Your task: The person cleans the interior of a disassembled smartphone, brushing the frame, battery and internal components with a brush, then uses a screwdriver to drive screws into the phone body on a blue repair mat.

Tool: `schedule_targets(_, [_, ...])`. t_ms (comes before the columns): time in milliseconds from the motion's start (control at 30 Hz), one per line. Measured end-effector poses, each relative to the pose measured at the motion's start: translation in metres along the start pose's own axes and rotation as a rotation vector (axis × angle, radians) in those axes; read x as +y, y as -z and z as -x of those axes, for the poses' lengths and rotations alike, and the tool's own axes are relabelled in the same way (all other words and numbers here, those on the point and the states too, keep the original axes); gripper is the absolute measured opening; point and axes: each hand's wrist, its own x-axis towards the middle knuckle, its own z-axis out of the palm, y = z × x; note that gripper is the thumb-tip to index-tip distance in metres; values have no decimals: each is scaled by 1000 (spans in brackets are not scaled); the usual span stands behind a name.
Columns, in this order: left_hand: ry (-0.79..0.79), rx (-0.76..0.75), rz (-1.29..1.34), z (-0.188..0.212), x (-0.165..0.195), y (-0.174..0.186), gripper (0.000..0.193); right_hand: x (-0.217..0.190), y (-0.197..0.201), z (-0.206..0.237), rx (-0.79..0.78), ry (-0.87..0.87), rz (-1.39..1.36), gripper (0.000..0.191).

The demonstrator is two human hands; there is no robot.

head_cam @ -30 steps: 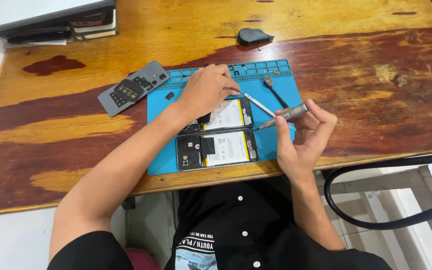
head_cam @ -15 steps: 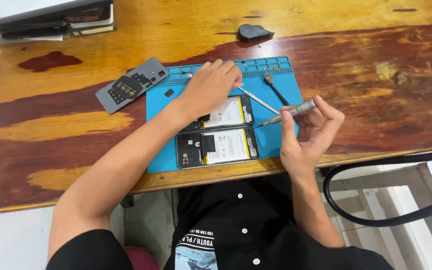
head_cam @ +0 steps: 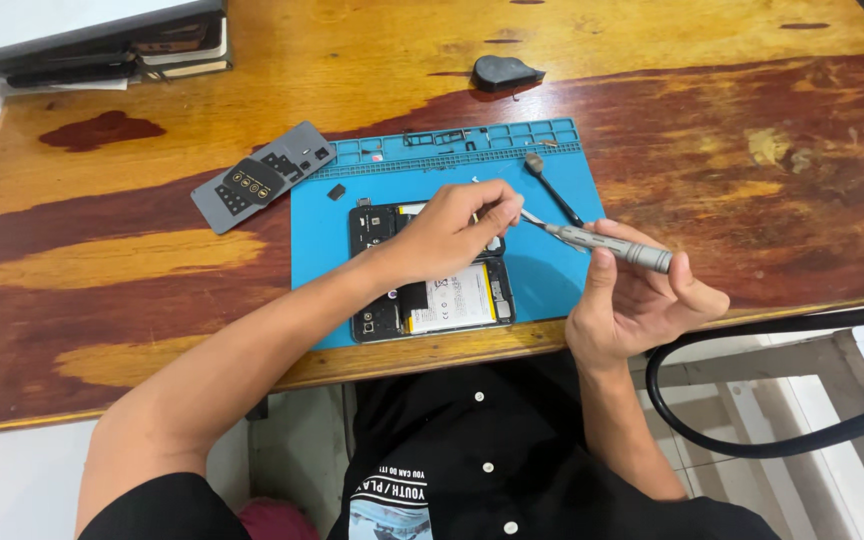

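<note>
Head view: person seated at a worn wooden table (head_cam: 152, 260), both hands over a blue repair mat (head_cam: 562, 285).
Left hand (head_cam: 452, 232): fingers pinched narrow over the top half of the opened phone (head_cam: 432, 300), tips meeting the driver tip; whether a screw sits between them is too small to tell.
Right hand (head_cam: 642, 300): closed around a grey precision screwdriver (head_cam: 607, 245), shaft slanted up-left toward the left fingertips.
Phone position: flat on the mat's middle, near the table's front edge, back side up.
Phone look: back cover off, black frame, pale battery label exposed in the lower half, dark boards at both ends.
Progress: my read is disassembly is partway, casing already open, battery and boards still seated, so most internal work is left.
Mat tray: small parts lie in the compartments along the far rim.
Other tool: black-handled tool (head_cam: 552, 185) on the mat just past the hands.
Off mat: grey panel (head_cam: 262, 175) left of it, dark pick-shaped piece (head_cam: 504, 72) further back, books (head_cam: 122, 50) at the far left corner, black cable (head_cam: 752, 440) below the right edge.
</note>
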Motion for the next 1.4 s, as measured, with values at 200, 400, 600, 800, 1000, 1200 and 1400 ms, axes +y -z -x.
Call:
schedule_targets(200, [46,-13,-2,3,2,-3,35,-2,0,1,-61,-53,-42,51])
schedule_targets(400, [63,-35,3,4,4,-3,36,0,0,1,-57,-59,-55,52])
schedule_targets(600, [69,-39,-16,4,2,-3,34,-1,-1,1,-91,-34,-28,53])
schedule_targets(800, [45,-46,-36,6,0,-1,33,-3,-2,0,-101,-2,5,51])
schedule_targets(1000, [-25,-67,-116,6,6,0,32,-4,1,-1,-121,-60,-43,51])
schedule_targets(1200, [-155,-214,-283,12,19,14,47,-7,2,1,-134,-104,-48,55])
schedule_targets(1400, [-156,-304,-323,16,24,22,72,-8,0,-1,-256,-72,-81,59])
